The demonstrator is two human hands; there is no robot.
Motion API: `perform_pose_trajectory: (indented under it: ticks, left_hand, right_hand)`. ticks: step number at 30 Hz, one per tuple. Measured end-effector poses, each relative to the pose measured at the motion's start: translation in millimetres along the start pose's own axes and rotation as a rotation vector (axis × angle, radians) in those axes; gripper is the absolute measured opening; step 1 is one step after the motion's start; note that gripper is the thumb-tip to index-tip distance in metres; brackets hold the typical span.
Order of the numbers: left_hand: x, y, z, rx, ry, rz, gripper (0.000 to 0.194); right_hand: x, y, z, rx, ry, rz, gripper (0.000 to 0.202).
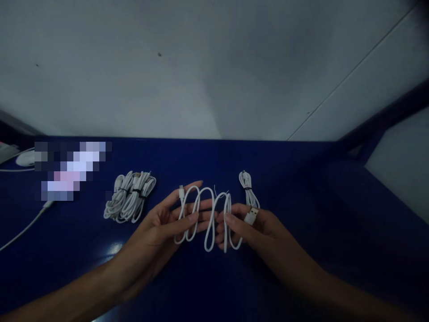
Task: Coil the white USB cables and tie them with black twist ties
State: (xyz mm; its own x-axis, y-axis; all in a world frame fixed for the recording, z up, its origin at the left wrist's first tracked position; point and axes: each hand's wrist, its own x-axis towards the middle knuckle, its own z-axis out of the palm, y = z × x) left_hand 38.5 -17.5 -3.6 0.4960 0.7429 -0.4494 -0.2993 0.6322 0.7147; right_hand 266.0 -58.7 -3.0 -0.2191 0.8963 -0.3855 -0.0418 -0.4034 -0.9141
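A white USB cable point(209, 232) is stretched in loose, zigzag loops between my two hands above the blue table. My left hand point(167, 219) grips the loops at its left end, thumb in front and fingers behind; a small plug point(181, 192) sticks up there. My right hand point(256, 226) pinches the bunched loops at the other end, with the wide USB-A plug point(251, 216) lying over its thumb side. A thin dark twist tie point(215, 189) seems to poke up behind the loops. Just beyond my right hand lies a bundled white cable point(247, 188) with a black tie.
Several tied white cables point(130, 197) lie in a pile left of my hands. Farther left, a pixelated, glowing object point(72, 172) has a white cord point(25, 226) plugged in. A white rounded item point(25, 158) sits by it. The pale wall point(201, 89) borders the blue table point(214, 286).
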Motion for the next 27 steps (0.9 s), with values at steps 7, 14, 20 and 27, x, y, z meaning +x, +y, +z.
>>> perform_pose_trajectory:
  ticks: [7, 14, 20, 27]
  left_hand:
    - [0.9, 2.7, 2.0, 0.005, 0.023, 0.004, 0.06]
    - [-0.4, 1.2, 1.2, -0.017, 0.042, 0.018, 0.059]
    - [0.7, 0.7, 1.2, -0.031, 0.05, 0.008, 0.058]
    - [0.3, 1.7, 5.0, -0.001, 0.018, -0.009, 0.055]
  right_hand:
    - [-8.7, 3.7, 0.2, 0.12, 0.151, 0.21, 0.052]
    - [-10.9, 3.4, -2.9, -0.033, 0.132, 0.157, 0.052]
    - [-9.1, 7.1, -1.4, -0.012, 0.098, 0.152, 0.051]
    - [0.3, 12.5, -5.8, 0.119, 0.046, 0.088, 0.048]
